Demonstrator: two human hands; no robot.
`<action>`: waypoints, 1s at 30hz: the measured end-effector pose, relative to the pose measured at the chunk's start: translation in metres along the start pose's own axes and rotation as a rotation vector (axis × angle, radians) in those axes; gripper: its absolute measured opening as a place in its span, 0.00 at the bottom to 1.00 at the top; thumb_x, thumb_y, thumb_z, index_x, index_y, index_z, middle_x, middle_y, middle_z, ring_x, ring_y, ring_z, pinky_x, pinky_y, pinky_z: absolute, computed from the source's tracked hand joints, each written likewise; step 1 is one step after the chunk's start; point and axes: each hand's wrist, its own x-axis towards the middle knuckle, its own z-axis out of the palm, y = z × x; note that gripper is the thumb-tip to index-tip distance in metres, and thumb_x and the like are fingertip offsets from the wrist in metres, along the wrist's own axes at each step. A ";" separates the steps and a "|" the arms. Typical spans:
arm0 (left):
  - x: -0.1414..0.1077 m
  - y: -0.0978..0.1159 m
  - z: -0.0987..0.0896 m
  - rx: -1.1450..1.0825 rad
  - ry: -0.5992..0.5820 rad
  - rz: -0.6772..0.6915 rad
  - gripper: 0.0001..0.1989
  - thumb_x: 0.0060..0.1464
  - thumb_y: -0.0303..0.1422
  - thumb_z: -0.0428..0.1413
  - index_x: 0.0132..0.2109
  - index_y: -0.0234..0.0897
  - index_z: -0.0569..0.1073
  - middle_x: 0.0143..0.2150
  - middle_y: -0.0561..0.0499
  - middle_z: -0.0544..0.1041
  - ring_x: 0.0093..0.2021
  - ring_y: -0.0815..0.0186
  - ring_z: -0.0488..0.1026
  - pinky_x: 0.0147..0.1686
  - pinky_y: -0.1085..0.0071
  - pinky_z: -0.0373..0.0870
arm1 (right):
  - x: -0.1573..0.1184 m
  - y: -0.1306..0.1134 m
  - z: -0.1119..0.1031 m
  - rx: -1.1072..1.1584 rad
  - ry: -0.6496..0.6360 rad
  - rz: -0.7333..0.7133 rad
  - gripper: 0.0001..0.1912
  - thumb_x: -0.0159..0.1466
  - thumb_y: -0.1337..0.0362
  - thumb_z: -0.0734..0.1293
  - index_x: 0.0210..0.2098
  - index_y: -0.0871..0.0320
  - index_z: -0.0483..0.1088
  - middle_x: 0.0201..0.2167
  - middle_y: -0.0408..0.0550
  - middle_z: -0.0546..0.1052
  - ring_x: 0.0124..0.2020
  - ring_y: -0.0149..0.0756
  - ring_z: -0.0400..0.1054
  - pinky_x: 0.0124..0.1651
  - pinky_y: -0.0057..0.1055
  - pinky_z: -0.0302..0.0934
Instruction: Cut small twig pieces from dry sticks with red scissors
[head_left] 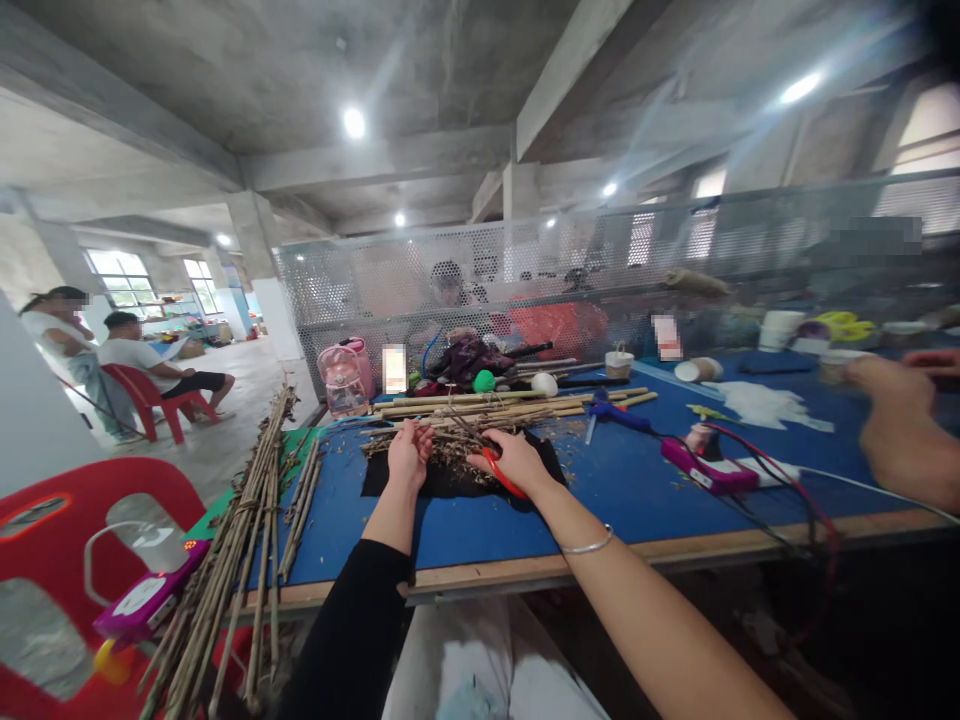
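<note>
My right hand (517,460) grips a pair of scissors (501,474) by the orange handles, with the blades pointing forward and to the left. Opposite it, my left hand (409,456) is closed, fingertips pinched together; whatever lies between them is too small to make out. Thin dry twigs (450,436) are heaped between and just beyond both hands. Under the twigs lies a black cloth (381,478) on the blue tabletop (480,522). Several long pale sticks (585,402) run crosswise behind the heap.
A tall bundle of sticks (238,540) leans over the table's left end beside a red chair (82,500). To the right are a blue glue gun (621,414), a purple power strip (705,466) with cables, and a co-worker's arm (904,435). A perforated metal screen (360,290) stands behind.
</note>
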 end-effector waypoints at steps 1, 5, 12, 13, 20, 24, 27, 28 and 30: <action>-0.001 0.000 0.000 -0.017 -0.030 -0.034 0.09 0.52 0.36 0.54 0.33 0.33 0.68 0.25 0.51 0.72 0.24 0.74 0.72 0.18 0.83 0.65 | 0.000 0.001 0.001 0.047 0.020 0.002 0.21 0.52 0.49 0.66 0.41 0.52 0.69 0.32 0.45 0.76 0.34 0.37 0.69 0.36 0.29 0.58; -0.004 -0.004 0.002 0.050 -0.153 -0.074 0.08 0.50 0.33 0.57 0.33 0.32 0.69 0.25 0.52 0.71 0.24 0.76 0.71 0.20 0.84 0.64 | 0.006 0.003 0.006 0.305 0.103 -0.009 0.22 0.52 0.51 0.66 0.42 0.58 0.69 0.33 0.48 0.76 0.31 0.35 0.68 0.36 0.29 0.60; -0.007 -0.017 0.003 0.244 -0.274 -0.012 0.16 0.40 0.37 0.62 0.35 0.33 0.69 0.31 0.50 0.74 0.27 0.74 0.71 0.21 0.81 0.64 | 0.027 -0.005 0.011 0.609 0.075 -0.052 0.20 0.51 0.58 0.66 0.41 0.62 0.68 0.26 0.45 0.74 0.26 0.32 0.67 0.32 0.28 0.62; -0.007 -0.017 0.003 0.265 -0.276 -0.012 0.17 0.40 0.38 0.63 0.35 0.33 0.69 0.32 0.50 0.75 0.27 0.73 0.72 0.21 0.81 0.64 | 0.028 -0.006 0.011 0.601 0.080 -0.051 0.20 0.50 0.60 0.66 0.41 0.62 0.68 0.26 0.45 0.74 0.25 0.32 0.67 0.32 0.28 0.62; -0.010 -0.017 0.004 0.377 -0.201 0.033 0.15 0.39 0.39 0.62 0.30 0.32 0.69 0.25 0.51 0.73 0.25 0.72 0.71 0.21 0.80 0.62 | 0.023 -0.016 0.008 0.286 0.233 -0.097 0.18 0.50 0.69 0.65 0.41 0.56 0.70 0.35 0.48 0.77 0.36 0.39 0.70 0.40 0.31 0.62; -0.009 -0.018 0.005 0.373 -0.124 0.046 0.14 0.41 0.37 0.61 0.28 0.31 0.68 0.25 0.49 0.73 0.25 0.71 0.71 0.22 0.78 0.64 | 0.015 -0.022 0.010 0.276 0.219 -0.198 0.20 0.51 0.72 0.62 0.43 0.55 0.69 0.38 0.47 0.76 0.39 0.37 0.70 0.43 0.30 0.62; -0.006 -0.017 0.004 0.328 -0.038 0.054 0.12 0.43 0.36 0.60 0.28 0.31 0.66 0.26 0.48 0.74 0.26 0.71 0.72 0.23 0.78 0.65 | 0.013 -0.021 0.013 0.285 0.211 -0.242 0.20 0.51 0.72 0.61 0.43 0.55 0.69 0.39 0.46 0.76 0.39 0.36 0.70 0.44 0.30 0.62; -0.006 -0.016 0.004 0.323 -0.019 0.061 0.12 0.43 0.36 0.60 0.28 0.31 0.66 0.25 0.49 0.73 0.25 0.71 0.72 0.22 0.78 0.65 | 0.013 -0.020 0.013 0.282 0.220 -0.230 0.19 0.51 0.71 0.61 0.43 0.56 0.69 0.39 0.47 0.76 0.39 0.36 0.70 0.43 0.29 0.62; -0.005 -0.016 0.003 0.329 -0.017 0.077 0.13 0.44 0.36 0.59 0.28 0.32 0.65 0.24 0.50 0.72 0.23 0.73 0.70 0.21 0.79 0.63 | 0.017 -0.014 0.013 0.273 0.253 -0.176 0.18 0.52 0.70 0.62 0.43 0.57 0.69 0.37 0.48 0.77 0.37 0.36 0.71 0.42 0.29 0.62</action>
